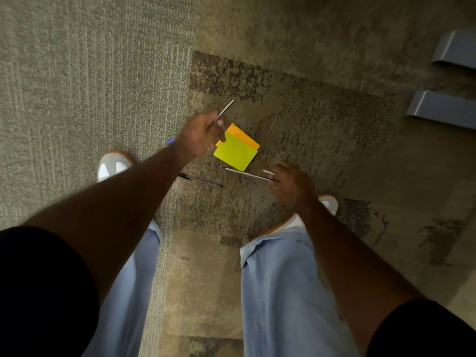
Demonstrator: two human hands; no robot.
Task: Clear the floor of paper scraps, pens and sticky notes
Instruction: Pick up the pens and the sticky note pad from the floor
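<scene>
Both hands loaded: left hand point(199, 136) clamps a pen point(224, 110) plus sticky notes point(237, 148), right hand point(289, 182) grips pens point(247, 173). A dark pen point(201, 179) at 6 o'clock from the notes looks still down on the floor point(322, 104).

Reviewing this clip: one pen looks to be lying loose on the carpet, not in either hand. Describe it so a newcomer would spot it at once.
Start at the yellow-green sticky note lying on the speckled carpet between the person's shoes. Just below it, toward the left leg, lies the dark pen, flat on the carpet and partly hidden under the left forearm. Unlike the thin sticks held in the left hand and right hand, no fingers touch it.
</scene>
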